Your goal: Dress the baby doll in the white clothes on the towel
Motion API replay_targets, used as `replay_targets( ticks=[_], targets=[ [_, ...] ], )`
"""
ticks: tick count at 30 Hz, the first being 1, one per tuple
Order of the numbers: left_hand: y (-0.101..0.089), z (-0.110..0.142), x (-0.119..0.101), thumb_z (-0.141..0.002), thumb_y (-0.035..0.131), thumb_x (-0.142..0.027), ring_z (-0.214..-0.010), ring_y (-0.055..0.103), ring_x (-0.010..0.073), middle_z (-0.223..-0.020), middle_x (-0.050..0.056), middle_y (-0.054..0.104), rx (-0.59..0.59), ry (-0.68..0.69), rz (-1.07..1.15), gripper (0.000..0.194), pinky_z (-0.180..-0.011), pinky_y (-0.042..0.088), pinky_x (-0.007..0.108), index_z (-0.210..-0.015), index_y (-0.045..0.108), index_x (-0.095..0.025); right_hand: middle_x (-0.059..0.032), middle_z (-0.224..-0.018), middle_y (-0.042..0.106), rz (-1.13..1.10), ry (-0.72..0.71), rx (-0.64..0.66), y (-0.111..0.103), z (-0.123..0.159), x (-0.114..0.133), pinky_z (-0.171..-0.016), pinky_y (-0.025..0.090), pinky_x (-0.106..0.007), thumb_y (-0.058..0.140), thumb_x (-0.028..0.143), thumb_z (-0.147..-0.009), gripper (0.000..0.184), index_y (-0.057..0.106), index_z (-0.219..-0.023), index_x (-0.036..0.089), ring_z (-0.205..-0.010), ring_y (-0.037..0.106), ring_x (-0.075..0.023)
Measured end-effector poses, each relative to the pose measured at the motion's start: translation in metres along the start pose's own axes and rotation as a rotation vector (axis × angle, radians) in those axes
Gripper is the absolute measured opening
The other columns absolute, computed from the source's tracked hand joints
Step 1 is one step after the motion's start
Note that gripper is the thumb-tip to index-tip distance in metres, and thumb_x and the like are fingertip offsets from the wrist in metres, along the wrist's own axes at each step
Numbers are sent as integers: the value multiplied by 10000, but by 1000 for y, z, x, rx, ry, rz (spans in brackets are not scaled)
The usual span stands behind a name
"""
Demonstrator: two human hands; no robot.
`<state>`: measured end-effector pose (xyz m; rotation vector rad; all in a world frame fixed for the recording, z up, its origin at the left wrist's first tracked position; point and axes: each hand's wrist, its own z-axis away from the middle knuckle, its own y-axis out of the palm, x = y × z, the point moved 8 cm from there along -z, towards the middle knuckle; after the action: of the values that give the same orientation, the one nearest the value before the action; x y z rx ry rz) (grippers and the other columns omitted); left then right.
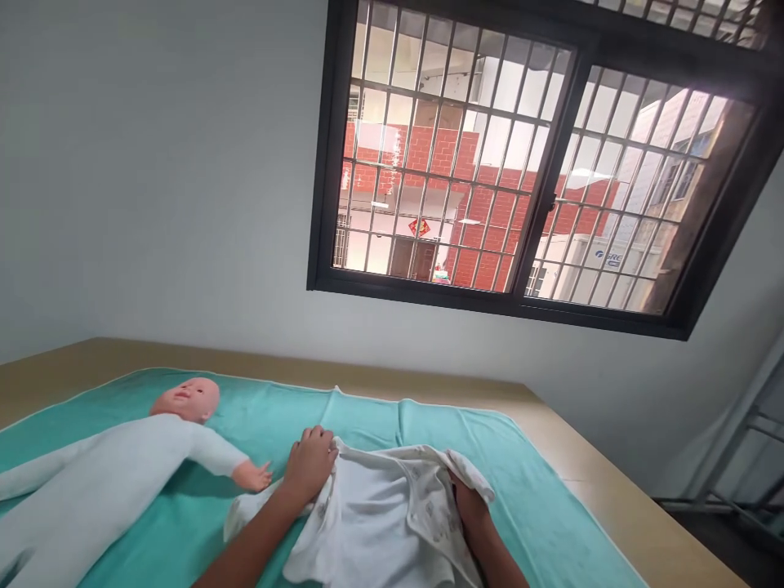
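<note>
A white baby top (373,523) with a small grey print lies spread on the green cloth in front of me, its plain inner side showing. My left hand (311,465) has its fingers curled over the top's upper left edge. At the upper right, my right hand (471,505) grips the other side, with a flap of fabric folded over its fingers and hiding most of them. A baby doll (131,461) in a white suit lies face up to the left. Its hand (252,475) rests close to my left hand and a sleeve of the top.
The green cloth (520,490) covers much of a light wooden table (612,482). Behind the table is a pale wall (184,204) with a dark-framed barred window (520,302). A grey metal frame (728,457) stands on the right.
</note>
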<state>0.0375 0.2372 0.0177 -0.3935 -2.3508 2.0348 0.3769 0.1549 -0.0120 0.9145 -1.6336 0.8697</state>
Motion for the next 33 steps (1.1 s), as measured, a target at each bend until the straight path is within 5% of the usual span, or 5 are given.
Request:
replay_targets(
  ticks=[9, 13, 18, 24, 33],
  targets=[
    [47, -7, 17, -954, 291, -413, -1429, 285, 219, -1497, 39, 430, -9, 60, 75, 480, -1164, 158, 492, -1365, 487, -262, -126, -1048, 723, 336, -192, -32, -30, -17, -16, -976, 479, -435, 475, 491, -776, 421, 726, -940, 196, -1037, 651, -305],
    [57, -17, 25, -956, 247, -461, -1438, 271, 223, -1515, 14, 403, -46, 57, 139, 501, -1153, 192, 522, -1364, 485, -297, -152, -1260, 634, 519, -219, -88, -54, -40, -30, -1029, 445, -405, 483, 383, -735, 469, 667, -1103, 158, -1171, 592, -299],
    [53, -76, 43, -960, 194, -452, -1443, 260, 228, -1513, 61, 403, -59, 18, 168, 557, -1130, 282, 444, -1364, 502, -225, -124, -1412, 517, 1025, -189, 6, -76, -111, -34, -1122, 332, -339, 344, 272, -823, 552, 554, -1309, 116, -1335, 450, -229],
    [58, -156, 60, -957, 203, -498, -1464, 174, 297, -1561, 90, 303, -55, 7, 74, 578, -1131, 159, 576, -1449, 394, -261, -100, -1507, 397, 1150, -105, -49, -118, -183, -49, -1151, 162, -542, 347, 443, -891, 561, 494, -1383, 218, -1425, 281, -312],
    [95, -187, 80, -928, 206, -595, -1438, 232, 330, -1566, 41, 299, 4, 13, -65, 562, -1078, 68, 691, -1456, 307, -432, -28, -1591, 218, 1377, 11, 90, -149, -232, -138, -1110, 120, -622, 245, 632, -893, 643, 315, -1474, 364, -1452, 183, -335]
  ],
)
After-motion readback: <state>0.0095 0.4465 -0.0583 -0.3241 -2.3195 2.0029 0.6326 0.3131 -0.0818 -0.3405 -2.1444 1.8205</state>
